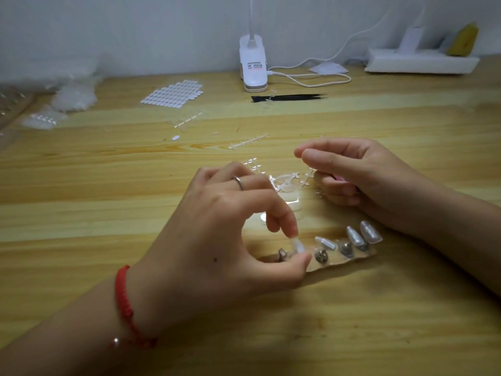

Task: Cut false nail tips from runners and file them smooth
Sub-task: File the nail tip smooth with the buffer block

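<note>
Pale wood desk point(81, 185) with long plank grain, pushed up against a plain whitish-grey wall point(135, 28). White clip-on lamp base point(253, 63) at the back edge, white cable point(325, 85) looping off to its right. White power strip point(420, 62) in the far right corner, white plug adapter point(410, 39) stuck in it. Kinda dim, soft light, faint glare across the desktop

Finger: on our left hand point(217, 240) we wear a thin silver ring point(238, 182).
Wrist: a red braided cord bracelet point(123, 299) wraps snugly around our left wrist.
Charm: a small shiny silver bead point(116, 341) sits on that cord.
Nails: on our right hand point(360, 180) the thumbnail is short.
</note>
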{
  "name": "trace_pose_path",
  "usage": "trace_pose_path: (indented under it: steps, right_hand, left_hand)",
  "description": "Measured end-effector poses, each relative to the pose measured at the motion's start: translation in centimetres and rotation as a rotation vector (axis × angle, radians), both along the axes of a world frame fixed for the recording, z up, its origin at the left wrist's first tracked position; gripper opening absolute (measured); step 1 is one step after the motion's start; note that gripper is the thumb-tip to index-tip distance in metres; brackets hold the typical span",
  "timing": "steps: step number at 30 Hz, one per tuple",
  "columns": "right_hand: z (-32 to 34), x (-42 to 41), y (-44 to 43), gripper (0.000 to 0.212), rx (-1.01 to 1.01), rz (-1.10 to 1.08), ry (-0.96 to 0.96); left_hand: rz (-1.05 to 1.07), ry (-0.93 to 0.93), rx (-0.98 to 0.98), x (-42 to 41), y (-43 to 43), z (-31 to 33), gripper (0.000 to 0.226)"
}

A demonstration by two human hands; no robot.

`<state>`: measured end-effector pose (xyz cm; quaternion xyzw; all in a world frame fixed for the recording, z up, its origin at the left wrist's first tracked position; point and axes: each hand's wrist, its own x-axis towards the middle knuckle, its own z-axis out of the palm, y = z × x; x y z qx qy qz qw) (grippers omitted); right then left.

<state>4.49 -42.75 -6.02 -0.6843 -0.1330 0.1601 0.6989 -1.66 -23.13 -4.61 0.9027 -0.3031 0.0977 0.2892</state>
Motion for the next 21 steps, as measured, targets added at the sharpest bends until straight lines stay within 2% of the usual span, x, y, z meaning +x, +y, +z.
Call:
trace_pose_path:
  steps: [13,16,18,21]
  right_hand:
    - [-0.2,0.2,0.0,0.022,0.023,-0.002,0.018]
    - [-0.2,0.3,0.0,0.022,0.028,-0.008,0.022]
    - [-0.3,0.3,-0.1,0.02,0.03,-0.007,0.026]
    - [-0.3,0.3,-0.1,0.021,0.039,-0.001,0.029]
  left_hand:
    - [-0.01,0.033,0.068,0.1,0.0,-0.1,0.023]
    - [0.03,0.139,-0.078,0.6,0.7,0.3,0.038]
    - [0.107,0.173,-0.161,1.4,1.5,0.2,0.037]
    - [0.198,0.092,0.077,2.1,1.9,-0.4,0.031]
